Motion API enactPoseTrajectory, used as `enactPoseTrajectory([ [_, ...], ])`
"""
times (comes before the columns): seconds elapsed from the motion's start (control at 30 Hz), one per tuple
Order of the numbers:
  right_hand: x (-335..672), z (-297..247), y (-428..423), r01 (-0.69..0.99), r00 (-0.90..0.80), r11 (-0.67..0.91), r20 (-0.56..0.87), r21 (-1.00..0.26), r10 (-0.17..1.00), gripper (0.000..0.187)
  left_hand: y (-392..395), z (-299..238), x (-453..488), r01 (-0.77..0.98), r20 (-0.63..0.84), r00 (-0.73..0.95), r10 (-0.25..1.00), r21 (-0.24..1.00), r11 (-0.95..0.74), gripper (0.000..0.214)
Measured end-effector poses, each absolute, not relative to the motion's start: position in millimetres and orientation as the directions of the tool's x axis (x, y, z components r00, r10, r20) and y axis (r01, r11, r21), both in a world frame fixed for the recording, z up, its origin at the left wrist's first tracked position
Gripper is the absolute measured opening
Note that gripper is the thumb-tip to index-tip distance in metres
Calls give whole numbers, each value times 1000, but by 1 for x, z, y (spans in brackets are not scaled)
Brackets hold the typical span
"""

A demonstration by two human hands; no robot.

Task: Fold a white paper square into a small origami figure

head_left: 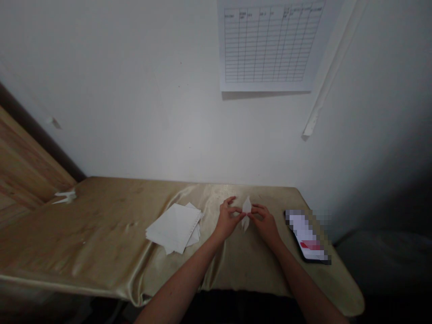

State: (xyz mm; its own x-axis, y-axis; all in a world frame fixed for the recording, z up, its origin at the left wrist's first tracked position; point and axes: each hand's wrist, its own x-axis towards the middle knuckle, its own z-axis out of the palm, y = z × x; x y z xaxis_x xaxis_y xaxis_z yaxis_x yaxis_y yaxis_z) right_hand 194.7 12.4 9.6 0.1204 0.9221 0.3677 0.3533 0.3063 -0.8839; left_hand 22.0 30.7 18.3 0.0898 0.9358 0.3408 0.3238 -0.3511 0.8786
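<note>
A small piece of folded white paper (247, 204) is held upright between my two hands, above the cloth-covered table. On its left side, my left hand (229, 219) pinches it between thumb and forefinger, the other fingers raised. My right hand (264, 220) pinches the same paper from the right. The fingertips of both hands nearly meet at the paper's middle, and its lower tip shows beneath them. To the left of my left hand lies a loose stack of white paper sheets (175, 227), some with perforated edges.
A phone (308, 238) with a lit, pixelated screen lies at the table's right. Shiny gold cloth (101, 234) with wrinkles covers the table. White scraps (65, 196) lie at the far left. A printed grid sheet (266, 49) hangs on the wall behind.
</note>
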Motion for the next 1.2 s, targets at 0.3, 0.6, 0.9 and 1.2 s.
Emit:
enactPoseTrajectory([
  [0.3, 196, 9, 11, 354, 65, 338, 383, -872, 921, 14, 31, 21, 18, 330, 354, 182, 917, 857, -396, 6],
  [0.6, 196, 11, 11, 351, 79, 322, 371, -879, 925, 17, 35, 16, 19, 309, 368, 159, 916, 863, -400, 3],
  [0.9, 202, 15, 13, 249, 94, 271, 302, -930, 949, 32, 38, 11, 19, 324, 334, 80, 939, 882, -341, 1],
  [1.2, 201, 14, 12, 305, 30, 297, 321, -905, 947, 29, 36, 12, 20, 365, 348, 70, 935, 863, -349, 4],
])
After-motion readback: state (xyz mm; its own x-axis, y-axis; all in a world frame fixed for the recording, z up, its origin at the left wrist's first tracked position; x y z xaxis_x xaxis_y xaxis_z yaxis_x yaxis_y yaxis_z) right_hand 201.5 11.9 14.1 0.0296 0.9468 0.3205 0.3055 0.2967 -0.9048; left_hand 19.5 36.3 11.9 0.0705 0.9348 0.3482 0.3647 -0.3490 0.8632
